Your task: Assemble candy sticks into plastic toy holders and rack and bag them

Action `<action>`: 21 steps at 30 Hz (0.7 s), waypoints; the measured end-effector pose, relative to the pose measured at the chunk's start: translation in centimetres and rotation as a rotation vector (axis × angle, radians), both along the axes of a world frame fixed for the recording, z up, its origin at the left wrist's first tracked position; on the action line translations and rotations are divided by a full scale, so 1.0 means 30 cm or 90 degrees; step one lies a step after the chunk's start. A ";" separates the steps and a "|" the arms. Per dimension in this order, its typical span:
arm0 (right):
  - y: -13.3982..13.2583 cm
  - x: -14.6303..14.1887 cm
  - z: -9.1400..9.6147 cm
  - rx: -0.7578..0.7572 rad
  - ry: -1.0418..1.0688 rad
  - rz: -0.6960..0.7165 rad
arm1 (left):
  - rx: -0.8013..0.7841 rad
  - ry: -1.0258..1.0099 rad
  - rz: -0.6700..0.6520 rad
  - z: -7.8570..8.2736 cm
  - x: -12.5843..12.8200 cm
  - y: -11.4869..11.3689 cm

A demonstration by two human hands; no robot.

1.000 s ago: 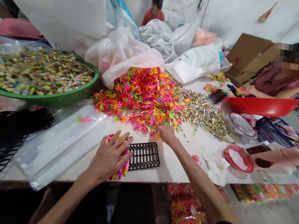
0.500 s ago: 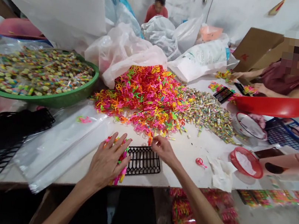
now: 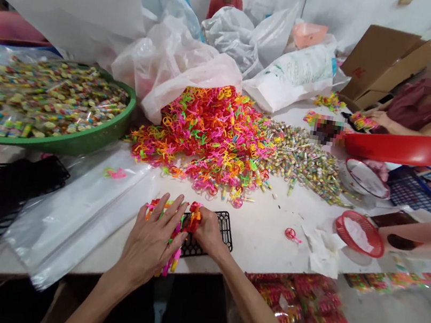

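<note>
workshop, heaped plastic parts (image 3: 214, 140), sacks (image 3: 292, 78), cardboard box (image 3: 373, 55)

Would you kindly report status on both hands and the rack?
Left hand spread over colourful pieces. Right hand holding red-orange pieces. Black rack partly hidden by hands. Loose pile beyond.

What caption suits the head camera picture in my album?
Left hand over bright plastic pieces, right hand holding red-orange ones at the black rack.

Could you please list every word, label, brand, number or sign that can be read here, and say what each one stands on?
No text can be read with certainty.
Blue-and-white bag: blue lettering, cut off and blurred.
White sack: pale green print, too blurred to read.
Cardboard box: a small red mark, too blurred to make out.
</note>
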State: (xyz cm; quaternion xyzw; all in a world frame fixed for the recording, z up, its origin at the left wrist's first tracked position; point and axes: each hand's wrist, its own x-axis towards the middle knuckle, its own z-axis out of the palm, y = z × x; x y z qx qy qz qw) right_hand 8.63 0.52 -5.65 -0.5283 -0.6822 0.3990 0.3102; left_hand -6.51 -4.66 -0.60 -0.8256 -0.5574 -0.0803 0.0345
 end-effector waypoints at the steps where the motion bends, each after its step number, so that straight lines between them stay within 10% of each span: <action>1: 0.008 0.007 0.003 -0.026 0.021 -0.001 | 0.002 -0.004 -0.001 -0.003 -0.001 0.001; 12: -0.008 -0.037 0.025 0.094 -0.296 0.109 | -0.012 -0.028 -0.022 -0.002 0.000 0.007; 21: 0.179 0.382 0.114 0.027 -0.636 -0.065 | -0.023 -0.042 0.002 -0.002 0.012 0.015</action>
